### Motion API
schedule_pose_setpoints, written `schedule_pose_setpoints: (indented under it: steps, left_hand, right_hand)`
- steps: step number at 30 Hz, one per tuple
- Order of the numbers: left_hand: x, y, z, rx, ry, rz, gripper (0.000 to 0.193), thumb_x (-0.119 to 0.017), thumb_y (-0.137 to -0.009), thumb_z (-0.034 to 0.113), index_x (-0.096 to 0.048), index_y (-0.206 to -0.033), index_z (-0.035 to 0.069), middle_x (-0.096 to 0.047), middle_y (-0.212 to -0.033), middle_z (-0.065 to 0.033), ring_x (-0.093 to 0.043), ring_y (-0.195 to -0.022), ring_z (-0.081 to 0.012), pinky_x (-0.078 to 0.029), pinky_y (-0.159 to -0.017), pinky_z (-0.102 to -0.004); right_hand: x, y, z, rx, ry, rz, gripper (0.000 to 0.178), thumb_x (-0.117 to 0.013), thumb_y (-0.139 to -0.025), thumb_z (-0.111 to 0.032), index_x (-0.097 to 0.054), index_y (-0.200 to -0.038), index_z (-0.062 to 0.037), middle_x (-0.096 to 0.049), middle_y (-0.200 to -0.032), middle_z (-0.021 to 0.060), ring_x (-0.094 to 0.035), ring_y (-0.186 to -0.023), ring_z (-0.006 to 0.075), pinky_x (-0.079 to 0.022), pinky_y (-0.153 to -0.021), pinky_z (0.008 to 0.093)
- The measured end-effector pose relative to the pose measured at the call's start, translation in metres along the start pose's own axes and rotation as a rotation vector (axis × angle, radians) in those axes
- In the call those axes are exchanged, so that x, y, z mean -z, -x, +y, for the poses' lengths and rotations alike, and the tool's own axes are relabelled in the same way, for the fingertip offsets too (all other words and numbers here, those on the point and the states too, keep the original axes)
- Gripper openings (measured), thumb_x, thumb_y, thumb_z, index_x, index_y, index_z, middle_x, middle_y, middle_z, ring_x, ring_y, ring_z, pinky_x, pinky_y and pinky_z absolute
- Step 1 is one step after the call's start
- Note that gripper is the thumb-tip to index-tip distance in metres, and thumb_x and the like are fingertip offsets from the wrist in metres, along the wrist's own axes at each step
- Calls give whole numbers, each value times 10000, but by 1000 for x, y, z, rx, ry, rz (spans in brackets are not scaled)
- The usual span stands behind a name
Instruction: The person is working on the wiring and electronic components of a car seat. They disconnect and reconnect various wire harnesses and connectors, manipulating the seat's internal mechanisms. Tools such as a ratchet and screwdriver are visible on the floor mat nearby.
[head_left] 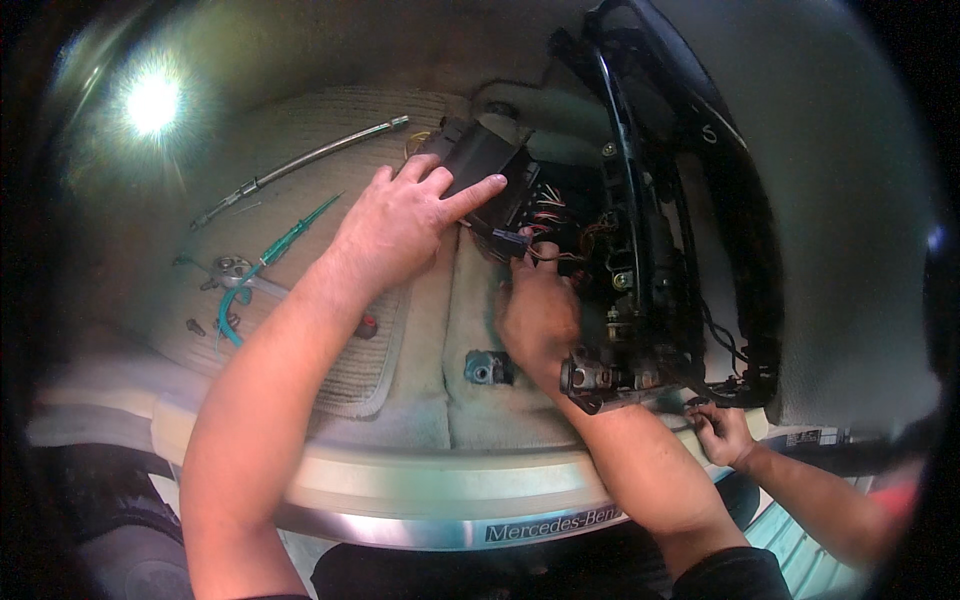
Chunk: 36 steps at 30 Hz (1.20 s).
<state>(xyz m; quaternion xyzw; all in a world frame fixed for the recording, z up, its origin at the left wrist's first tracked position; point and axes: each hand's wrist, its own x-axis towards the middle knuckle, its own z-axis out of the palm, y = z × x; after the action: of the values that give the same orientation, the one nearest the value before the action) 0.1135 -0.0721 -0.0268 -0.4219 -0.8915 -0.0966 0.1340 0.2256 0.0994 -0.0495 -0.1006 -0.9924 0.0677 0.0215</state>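
My left hand (405,215) is on a black plastic box (480,165), index finger stretched across its face and the other fingers bent over its near-left side. The thumb is out of sight. The box lies tilted on the carpet, several cut or loose-looking wires (548,205) showing at its right side. Below it, my right hand (540,310) reaches up with fingers closed around a small dark wire connector (512,241) and its thin wires. Part of that grip is hidden behind the fingers. A black metal seat frame (630,200) stands just right of this hand.
On a ribbed mat (330,130) at left lie a long extension bar (300,160), a green screwdriver (290,238), a ratchet (237,268) and bolts (195,326). A floor bracket (487,368) and door sill (430,490) are nearer. Another person's hand (722,433) touches the frame's base.
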Motion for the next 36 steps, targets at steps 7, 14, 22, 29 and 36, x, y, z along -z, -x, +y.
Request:
schedule_pose_setpoints:
  steps: [7,14,22,29,36]
  left_hand:
    - [-2,1,3,17,7,2,867,-664,-792,36,-365,-1552,327,-613,-1234,-122,-516,-1281,-338,-486,-976,-471]
    - [-3,3,3,36,30,14,845,-649,-819,44,-354,-1556,336,-609,-1232,-142,-512,-1281,-359,-484,-972,-482]
    - [-3,4,5,37,49,-12,819,-656,-841,67,-358,-1552,342,-604,-1201,-143,-516,-1269,-357,-496,-965,-470]
    - [-1,3,6,27,73,1,780,-640,-854,67,-385,-1538,341,-611,-1181,-140,-533,-1240,-357,-508,-938,-469]
    - [-6,2,4,22,75,52,740,-634,-869,99,-402,-1530,335,-615,-1164,-149,-541,-1222,-368,-512,-929,-475]
  right_hand:
    - [9,-3,9,90,-57,-91,597,-464,-919,-74,-376,-1501,23,-490,-1327,263,-595,-1071,451,-498,-948,510]
    - [2,3,6,116,-197,134,791,-685,-780,-54,-350,-1493,14,-381,-1442,268,-548,-1176,454,-472,-1013,492]
    - [10,-7,1,46,-136,32,738,-638,-820,-64,-342,-1483,66,-254,-1581,284,-432,-1369,447,-416,-1120,445]
    - [-6,7,20,249,57,211,673,-645,-829,-107,-417,-1440,58,-366,-1526,248,-505,-1307,386,-439,-1087,451]
    - [26,32,-20,553,-148,187,234,-732,-780,-198,-706,-971,-66,-693,-959,121,-668,-907,341,-535,-873,437]
